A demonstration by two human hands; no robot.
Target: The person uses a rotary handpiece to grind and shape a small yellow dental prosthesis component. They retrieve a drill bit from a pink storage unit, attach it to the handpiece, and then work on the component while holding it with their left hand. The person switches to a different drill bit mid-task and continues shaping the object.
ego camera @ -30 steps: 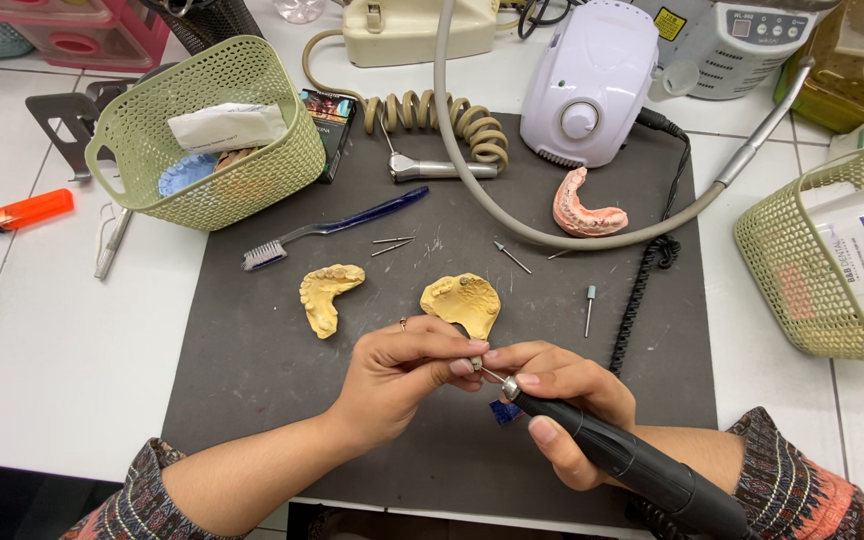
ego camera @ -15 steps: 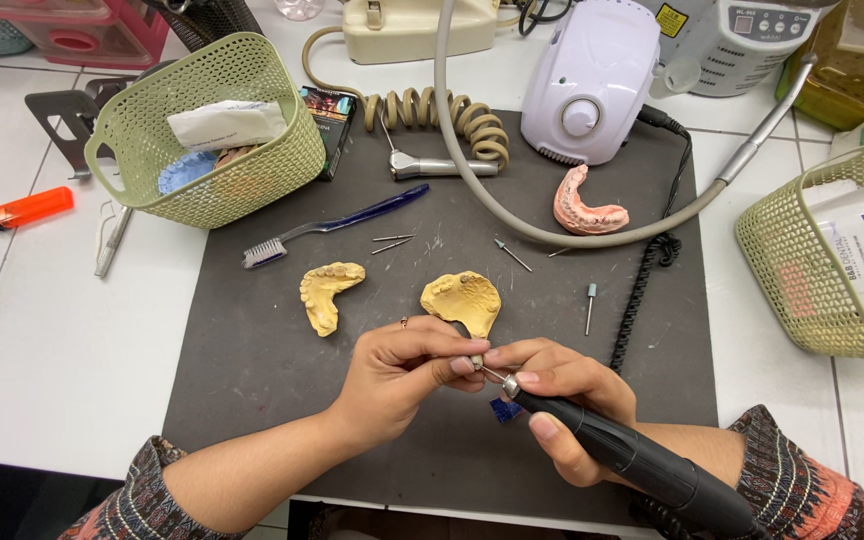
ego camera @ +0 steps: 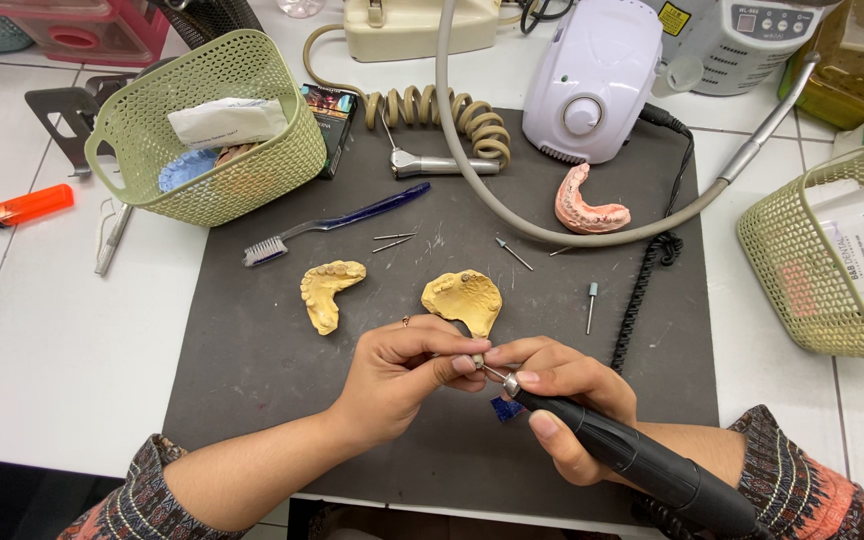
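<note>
Both hands meet low over the dark grey mat (ego camera: 252, 380), just below the yellow plaster cast (ego camera: 464, 300) that lies near its middle. The left hand (ego camera: 402, 375) comes in from the lower left with the forearm angled up across the mat's front edge; its thumb and fingers are pinched closed on a small piece (ego camera: 478, 361), too small to tell apart. The right hand (ego camera: 562, 395) is curled around the black handpiece (ego camera: 642, 465) in a pen-like grip, the body of the tool running down and to the right over the wrist, its metal tip (ego camera: 510, 383) touching or almost touching the pinched piece. A second yellow cast (ego camera: 328, 293) lies to the left of the first one, a pink cast (ego camera: 586, 203) up and to its right, and a blue toothbrush (ego camera: 332, 222) above and to its left. A green basket (ego camera: 217, 125) overlaps the mat's upper left corner on the white worktop (ego camera: 62, 330).
</note>
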